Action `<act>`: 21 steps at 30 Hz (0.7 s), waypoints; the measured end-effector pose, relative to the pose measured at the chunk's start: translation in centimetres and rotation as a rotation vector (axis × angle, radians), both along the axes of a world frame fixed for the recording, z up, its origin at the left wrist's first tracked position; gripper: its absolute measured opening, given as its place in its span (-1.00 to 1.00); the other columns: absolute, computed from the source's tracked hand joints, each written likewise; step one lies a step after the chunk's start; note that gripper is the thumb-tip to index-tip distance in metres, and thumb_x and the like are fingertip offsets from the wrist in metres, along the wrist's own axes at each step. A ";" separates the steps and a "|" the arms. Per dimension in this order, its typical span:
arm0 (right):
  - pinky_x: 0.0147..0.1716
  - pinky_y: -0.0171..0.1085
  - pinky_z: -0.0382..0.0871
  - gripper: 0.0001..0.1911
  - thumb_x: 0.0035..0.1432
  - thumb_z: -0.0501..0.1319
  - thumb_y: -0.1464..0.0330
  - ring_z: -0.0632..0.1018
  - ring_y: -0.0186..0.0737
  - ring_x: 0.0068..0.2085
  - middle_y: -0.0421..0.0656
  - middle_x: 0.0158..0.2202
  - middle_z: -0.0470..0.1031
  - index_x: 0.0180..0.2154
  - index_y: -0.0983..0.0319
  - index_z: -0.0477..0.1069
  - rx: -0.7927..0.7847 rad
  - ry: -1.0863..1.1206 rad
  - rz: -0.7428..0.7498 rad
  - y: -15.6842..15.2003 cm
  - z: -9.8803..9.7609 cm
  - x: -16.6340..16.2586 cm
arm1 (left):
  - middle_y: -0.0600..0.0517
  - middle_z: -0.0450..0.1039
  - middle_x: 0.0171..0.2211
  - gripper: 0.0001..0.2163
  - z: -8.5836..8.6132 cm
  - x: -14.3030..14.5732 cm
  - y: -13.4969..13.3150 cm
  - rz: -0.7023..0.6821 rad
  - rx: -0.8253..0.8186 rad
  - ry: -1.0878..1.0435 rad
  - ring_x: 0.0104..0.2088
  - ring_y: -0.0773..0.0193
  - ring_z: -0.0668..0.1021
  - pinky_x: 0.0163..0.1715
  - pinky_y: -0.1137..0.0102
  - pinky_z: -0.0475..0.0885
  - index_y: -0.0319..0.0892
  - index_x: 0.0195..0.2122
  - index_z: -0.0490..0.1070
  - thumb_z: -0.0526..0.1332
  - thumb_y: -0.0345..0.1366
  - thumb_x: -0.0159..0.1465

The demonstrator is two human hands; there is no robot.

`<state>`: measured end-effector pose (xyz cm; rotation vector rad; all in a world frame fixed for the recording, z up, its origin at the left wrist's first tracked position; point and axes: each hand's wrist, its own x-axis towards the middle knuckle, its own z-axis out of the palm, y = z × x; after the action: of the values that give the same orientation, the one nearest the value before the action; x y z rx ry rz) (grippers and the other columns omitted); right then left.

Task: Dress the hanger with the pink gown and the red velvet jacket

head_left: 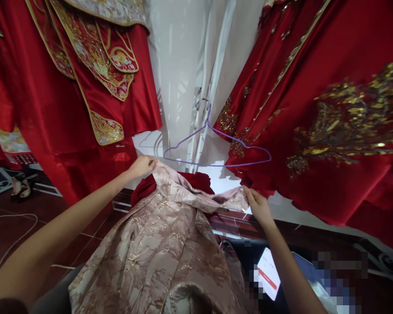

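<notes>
A pale pink and gold brocade garment (163, 235) is spread over my lap, its upper edge stretched between both hands. At the left end of that edge, my left hand (141, 168) pinches the cloth. My right hand (258, 204) is closed on the other end, a little lower. Just beyond the edge hangs a thin purple hanger (218, 165), bare and hooked on a white metal frame (201, 93); neither hand touches it. Some dark red cloth (196, 179) shows behind the brocade.
Red gowns with gold embroidery hang at left (114, 109) and right (314, 144). A lit phone (267, 274) lies near my right forearm. At far left, shoes (21, 187) and a white cable (32, 216) are on the dark tiled floor (9, 237).
</notes>
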<state>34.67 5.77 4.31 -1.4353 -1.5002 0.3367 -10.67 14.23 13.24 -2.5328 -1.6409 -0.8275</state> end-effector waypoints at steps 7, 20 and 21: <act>-0.41 -0.32 0.25 -0.59 0.14 0.07 0.02 0.40 -0.27 -0.41 -0.19 -0.46 0.42 -0.32 0.22 0.43 0.073 0.019 0.031 -1.4 3.3 -2.9 | -0.10 0.42 -0.09 -0.70 2.4 9.7 -2.3 -0.510 0.261 0.031 -0.07 0.23 0.45 0.00 0.31 0.30 -0.20 -0.26 0.43 -0.07 -0.23 0.33; -0.38 -0.28 0.26 -0.53 0.09 0.08 -0.01 0.40 -0.23 -0.41 -0.16 -0.47 0.43 -0.35 0.27 0.45 0.278 0.178 -0.293 0.3 4.1 -2.7 | 0.00 0.41 0.02 -0.72 0.2 10.7 -3.2 -0.516 0.236 0.241 -0.02 0.20 0.42 0.06 0.20 0.19 -0.14 -0.26 0.47 -0.05 -0.29 0.32; -0.36 -0.27 0.27 -0.53 0.09 0.08 -0.01 0.41 -0.22 -0.39 -0.15 -0.46 0.44 -0.34 0.28 0.46 0.288 0.178 -0.302 0.2 4.2 -2.7 | 0.01 0.42 0.02 -0.73 0.4 10.0 -3.1 -0.509 0.238 0.246 -0.01 0.21 0.42 0.06 0.21 0.17 -0.13 -0.25 0.47 -0.04 -0.30 0.31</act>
<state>31.97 6.02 8.47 -1.3363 -1.1180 0.0572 -0.71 11.10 13.62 -2.7652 -0.7863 -0.6428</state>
